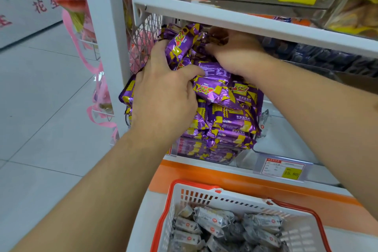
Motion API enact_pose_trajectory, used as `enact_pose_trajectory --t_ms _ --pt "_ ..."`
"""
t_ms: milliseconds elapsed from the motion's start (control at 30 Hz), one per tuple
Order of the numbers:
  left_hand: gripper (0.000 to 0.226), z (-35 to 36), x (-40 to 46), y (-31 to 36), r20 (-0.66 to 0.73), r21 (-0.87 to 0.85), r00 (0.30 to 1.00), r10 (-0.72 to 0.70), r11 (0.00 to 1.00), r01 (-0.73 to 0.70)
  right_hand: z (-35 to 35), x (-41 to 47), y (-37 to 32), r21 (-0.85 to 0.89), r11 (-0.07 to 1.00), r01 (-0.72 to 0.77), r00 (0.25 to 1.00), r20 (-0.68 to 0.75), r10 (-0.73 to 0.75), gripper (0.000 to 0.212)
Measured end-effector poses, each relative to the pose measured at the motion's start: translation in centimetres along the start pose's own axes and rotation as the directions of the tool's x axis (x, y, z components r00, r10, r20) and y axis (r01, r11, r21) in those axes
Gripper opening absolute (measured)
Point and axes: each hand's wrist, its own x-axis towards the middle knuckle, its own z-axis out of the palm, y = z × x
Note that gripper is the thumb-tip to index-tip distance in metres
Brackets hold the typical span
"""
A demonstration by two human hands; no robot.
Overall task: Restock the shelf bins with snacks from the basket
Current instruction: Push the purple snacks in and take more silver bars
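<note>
A heap of shiny purple-and-yellow foil snack packets (221,96) is being pressed into the clear plastic shelf bin (286,145), gripped by the left hand (163,96) at nine o'clock and by the right hand (235,51) at twelve, fingers curled into the pile. The packets are judged light, crinkly and slippery, best gathered from both flanks; grey-wrapped snacks (225,229) are seen waiting in the red-rimmed white plastic basket (204,192) at six o'clock.

Both arms reach forward, left grip (163,90) with fingers curled and thumb out, right grip (235,51) curled downward.
</note>
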Motion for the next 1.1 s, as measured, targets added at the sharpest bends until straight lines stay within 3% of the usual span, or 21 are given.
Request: enact_pose_trajectory --t_ms 100,233,300,467,667,833,1033,1100 --pt "0.054 0.1 0.1 -0.1 -0.002 0.014 1.0 -0.004 1.0 0.004 0.2 1.7 -0.7 -0.047 0.999 -0.02 0.998 0.065 0.023 0.062" --pt "0.053 0.1 0.1 -0.1 -0.003 0.02 1.0 -0.002 1.0 0.002 0.3 2.5 -1.0 -0.061 0.997 0.045 0.993 0.108 -0.038 0.044" --pt "0.055 0.1 0.1 -0.1 -0.001 0.015 1.0 -0.002 1.0 0.003 0.7 2.8 -0.7 -0.03 0.998 0.053 0.994 0.102 -0.05 0.037" --pt "0.048 0.1 0.0 -0.2 0.007 0.009 1.0 -0.016 1.0 0.016 1.3 3.9 -0.1 -0.008 1.0 -0.015 0.998 0.053 0.016 0.057" --pt "0.052 0.1 0.0 -0.1 -0.01 -0.001 1.0 -0.008 1.0 0.008 1.6 4.4 -0.3 -0.023 1.0 0.021 0.997 0.069 -0.019 0.057" --pt "0.054 0.1 0.0 0.0 -0.017 0.007 1.0 -0.019 1.0 0.019 1.5 4.3 -0.1 -0.035 0.998 0.051 0.996 0.08 -0.048 0.044" --pt "0.055 0.0 0.0 0.1 -0.007 0.007 1.0 -0.03 1.0 0.03 1.1 3.0 0.0 0.039 0.998 -0.054 0.997 0.057 0.052 0.075" --pt "0.056 0.0 0.0 0.1 -0.005 0.006 0.999 -0.032 0.999 0.032 0.3 1.9 0.0 0.064 0.994 -0.092 0.995 0.033 0.09 0.074"
